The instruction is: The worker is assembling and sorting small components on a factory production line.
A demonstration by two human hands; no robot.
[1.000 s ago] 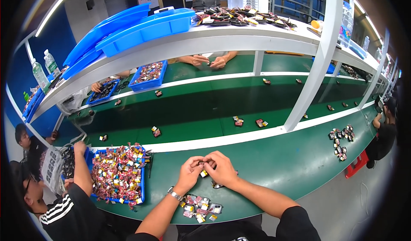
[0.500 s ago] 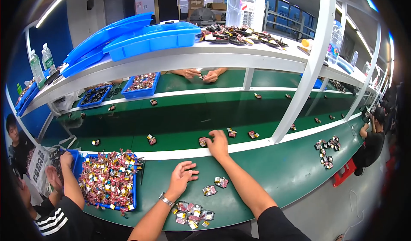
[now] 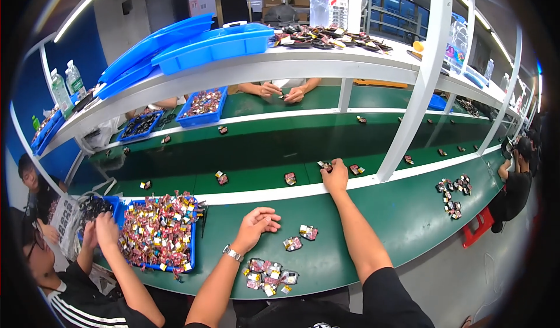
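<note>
My right hand [image 3: 335, 177] reaches over the white rail to the green belt. Its fingers are closed on a small electronic module [image 3: 324, 165] with a black casing and a white-and-yellow label, partly hidden by the fingers. My left hand [image 3: 256, 229], a metal watch at its wrist, hovers over the green worktop, empty, with loosely bent fingers apart. Just right of it lie two similar modules, a nearer one [image 3: 293, 243] and a farther one [image 3: 308, 232]. A cluster of several modules [image 3: 270, 275] sits on the worktop between my forearms.
A blue tray [image 3: 193, 243] heaped with modules stands left, beside a co-worker's hands [image 3: 105, 232]. More modules [image 3: 290, 179] lie spaced along the belt, and another group [image 3: 452, 194] at right. A white upright post [image 3: 402, 132] and overhead shelf [image 3: 262, 68] frame the belt.
My right hand has left one module on the belt and moved right to another. The left hand stays over the worktop. The whole view has shifted slightly.
</note>
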